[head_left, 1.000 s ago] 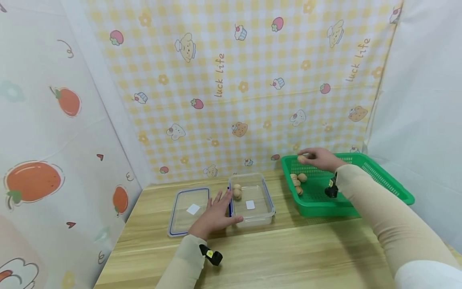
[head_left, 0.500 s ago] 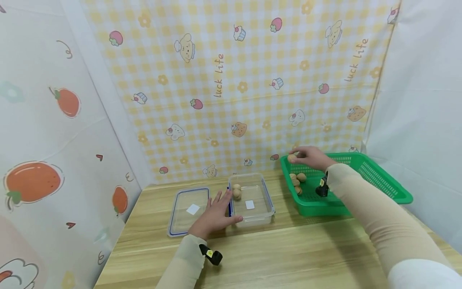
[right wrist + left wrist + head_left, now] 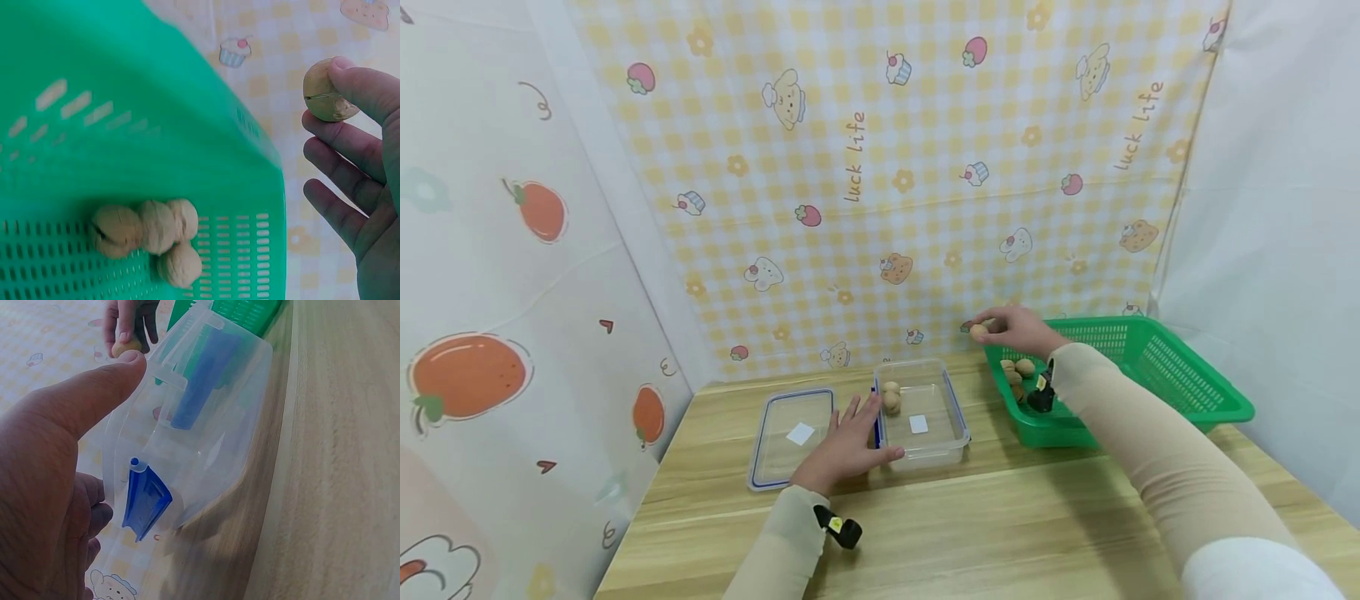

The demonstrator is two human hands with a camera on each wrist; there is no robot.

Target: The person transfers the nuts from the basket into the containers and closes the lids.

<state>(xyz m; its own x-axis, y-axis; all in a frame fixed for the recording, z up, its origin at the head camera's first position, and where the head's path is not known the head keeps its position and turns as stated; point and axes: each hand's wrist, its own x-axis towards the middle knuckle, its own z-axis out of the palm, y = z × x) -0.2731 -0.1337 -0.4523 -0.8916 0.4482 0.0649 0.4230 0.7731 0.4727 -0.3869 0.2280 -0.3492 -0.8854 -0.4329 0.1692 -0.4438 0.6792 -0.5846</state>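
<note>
Between thumb and fingertips, my right hand (image 3: 1018, 331) pinches a walnut (image 3: 326, 91), held above the left rim of the green basket (image 3: 1213, 417). Several other walnuts (image 3: 159, 229) lie inside the basket at its left end. My left hand (image 3: 847, 446) rests against the left side of a clear plastic container (image 3: 943, 454), fingers spread and thumb at the near rim. Inside that container, walnuts (image 3: 891, 398) sit along the left wall. The left wrist view shows the container's blue side clips (image 3: 147, 503) hanging down.
A clear lid (image 3: 775, 442) with a blue seal lies on the wooden table (image 3: 940, 533), left of the container and partly behind my left hand. A checked cloth (image 3: 880, 183) hangs behind the table, with white cloth walls at both sides.
My right hand has carried the pinched walnut leftward, from over the basket's inside to its left rim. The left hand and the container have stayed in place.
</note>
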